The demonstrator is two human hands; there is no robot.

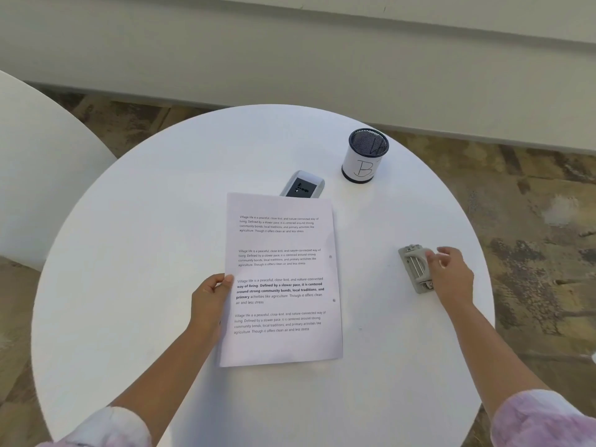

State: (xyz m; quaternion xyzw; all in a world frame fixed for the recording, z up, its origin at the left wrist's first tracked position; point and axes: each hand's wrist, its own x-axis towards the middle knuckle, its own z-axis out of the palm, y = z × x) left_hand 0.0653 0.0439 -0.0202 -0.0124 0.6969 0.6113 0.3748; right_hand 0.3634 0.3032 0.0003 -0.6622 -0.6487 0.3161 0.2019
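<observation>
Broadly, a round white tabletop (145, 253) carries everything. A white sheet of paper printed with four blocks of black text (280, 272) lies flat near its middle, running lengthwise from the near edge towards the far one, with two small dark dots close to its right-hand edge.

The left hand (209, 301) pinches the sheet at its left edge, thumb on top and the other fingers curled beneath. The right hand (450, 272) is close to the tabletop's right edge. Its loosely bent fingers lie against the right side of a grey metal hole punch (414, 269), which sits well apart from the sheet (whether the hand truly grips it or only touches it, I cannot tell).

Towards the far right edge stands a black wire-mesh cylinder cup wrapped in a white label with a handwritten B (362, 166). A small grey plastic device with a black panel (303, 185) lies tilted, its near end tucked under the sheet's far edge.
</observation>
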